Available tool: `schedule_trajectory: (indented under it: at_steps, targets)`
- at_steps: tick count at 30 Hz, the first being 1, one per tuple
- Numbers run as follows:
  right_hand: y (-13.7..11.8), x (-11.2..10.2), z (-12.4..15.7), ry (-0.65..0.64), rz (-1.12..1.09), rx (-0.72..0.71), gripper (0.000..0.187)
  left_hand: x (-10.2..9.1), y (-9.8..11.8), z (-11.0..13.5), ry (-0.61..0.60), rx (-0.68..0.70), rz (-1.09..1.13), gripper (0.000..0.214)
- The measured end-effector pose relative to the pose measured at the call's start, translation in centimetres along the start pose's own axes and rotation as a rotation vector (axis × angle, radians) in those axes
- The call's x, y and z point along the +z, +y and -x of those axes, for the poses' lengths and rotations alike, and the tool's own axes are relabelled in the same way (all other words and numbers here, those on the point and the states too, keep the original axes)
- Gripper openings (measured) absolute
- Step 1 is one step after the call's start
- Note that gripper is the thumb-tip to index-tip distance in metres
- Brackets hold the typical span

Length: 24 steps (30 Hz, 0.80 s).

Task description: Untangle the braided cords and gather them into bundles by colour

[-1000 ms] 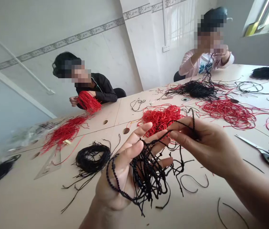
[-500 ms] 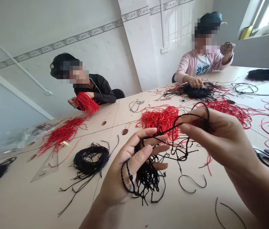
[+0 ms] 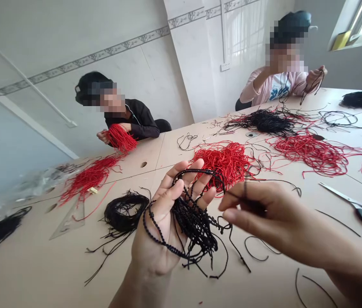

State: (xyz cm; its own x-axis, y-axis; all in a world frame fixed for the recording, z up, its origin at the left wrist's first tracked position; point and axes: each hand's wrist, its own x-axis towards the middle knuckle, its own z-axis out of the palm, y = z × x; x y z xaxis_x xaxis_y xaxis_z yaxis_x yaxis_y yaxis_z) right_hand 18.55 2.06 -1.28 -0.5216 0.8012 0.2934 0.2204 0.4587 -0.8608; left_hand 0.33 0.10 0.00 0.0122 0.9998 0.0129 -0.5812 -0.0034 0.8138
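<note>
Black braided cords hang in a loose bunch from our left hand, draped across the palm and over the fingers, with their ends dangling above the table. We hold that hand palm up, its fingers spread wide, with a loop of cord lying across the fingertips. Our right hand is just beside it, thumb and fingers pinched narrow on a thin black strand.

Just beyond the left hand lies a red heap of cord, and a black coil sits just left of the palm. A clear set square lies farther left, near a red bundle. Scissors lie to the right of our right hand, and a short black cord lies below it. Farther along the table are a red tangle and a black tangle. Across from us, a person in a black top holds red cords, and a person in a pink top raises black strands.
</note>
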Motion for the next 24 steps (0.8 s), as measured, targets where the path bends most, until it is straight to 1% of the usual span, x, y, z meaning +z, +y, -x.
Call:
schedule_trajectory:
  at_steps: [1, 2, 4, 7, 11, 13, 15, 19, 22, 24]
  targets:
    - [0.0, 0.5, 0.0, -0.059, 0.015, 0.017, 0.016, -0.1, -0.2, 0.1, 0.018, 0.004, -0.001, 0.028]
    - [0.0, 1.0, -0.1, -0.082, 0.032, 0.017, 0.015, -0.2, -0.3, 0.2, 0.035, 0.01, -0.007, 0.028]
    - [0.2, 1.7, -0.4, -0.078, 0.038, -0.011, 0.017, -0.4, -0.6, 0.5, 0.05, 0.03, -0.03, 0.029]
    - [0.3, 1.9, -0.7, -0.037, 0.007, -0.037, 0.018, -0.6, -0.6, 0.7, 0.029, 0.052, -0.073, 0.029]
    - [0.2, 0.7, -0.6, 0.066, -0.039, -0.049, 0.015, -0.4, 0.0, 0.6, -0.038, 0.011, -0.082, 0.027]
    - [0.4, 0.0, -0.6, 0.065, -0.136, -0.019, 0.015, -0.2, 0.4, 0.5, -0.082, -0.016, -0.074, 0.026]
    - [0.6, -0.7, -0.6, 0.053, -0.292, 0.039, 0.018, 0.0, 0.5, 0.4, -0.106, -0.035, -0.077, 0.024]
    - [0.7, -1.8, -0.7, 0.106, -0.636, 0.15, 0.022, 0.2, 0.5, 0.2, -0.092, -0.035, -0.074, 0.022]
    - [-0.2, -2.6, -0.5, 0.094, -0.799, 0.138, 0.031, -0.2, 0.2, -0.5, -0.081, -0.019, -0.07, 0.02]
    - [-1.0, -3.2, -0.3, 0.068, -0.853, 0.11, 0.033, -0.6, 0.0, -1.0, -0.053, -0.013, -0.091, 0.017]
